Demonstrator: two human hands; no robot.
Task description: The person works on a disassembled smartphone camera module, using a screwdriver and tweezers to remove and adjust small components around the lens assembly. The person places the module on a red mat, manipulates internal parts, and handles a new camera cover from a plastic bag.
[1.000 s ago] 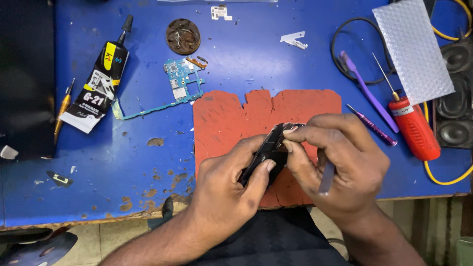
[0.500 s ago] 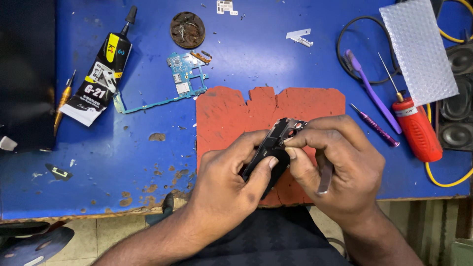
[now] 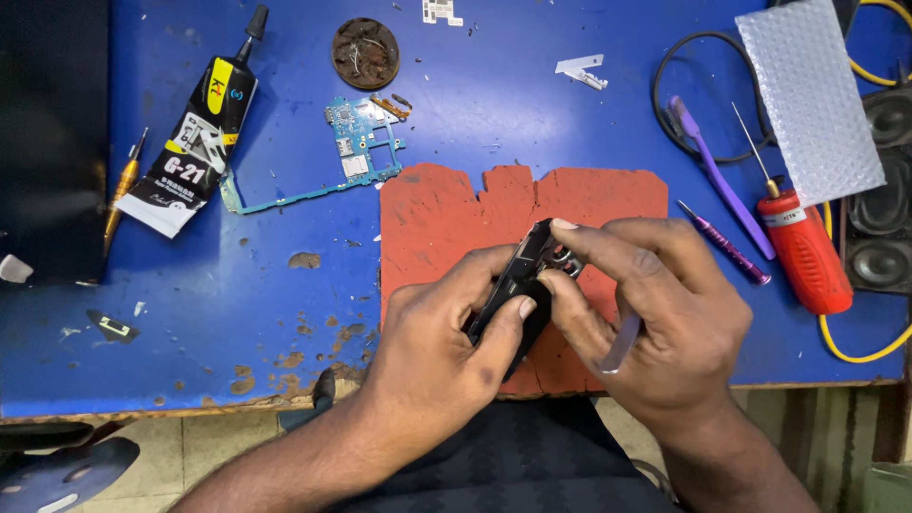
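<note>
Head view: both hands over the red work mat (image 3: 456,214), which lies on the blue table (image 3: 285,275) at its near edge, right of centre. Left hand (image 3: 432,356) grips a small black phone frame (image 3: 518,285) from below, thumb pressed on its near side, fingers curled round the back. Frame tilted, top end pointing away toward the mat's far edge. Right hand (image 3: 655,323) pinches the frame's top end between index finger and thumb; remaining fingers clenched on a slim metal tool (image 3: 622,342) tucked in the palm.

Rest of table:
- green circuit board (image 3: 356,152) just off the mat's far-left corner
- black glue tube (image 3: 195,142) toward the far-left, nozzle pointing away
- round brown dish (image 3: 365,52) at the far edge
- purple brush (image 3: 717,176), purple screwdriver (image 3: 727,244) and red-handled screwdriver (image 3: 803,247) right of the mat
- bubble-wrap sheet (image 3: 807,95) in the far-right corner
- orange-handled screwdriver (image 3: 122,185) near the left edge
</note>
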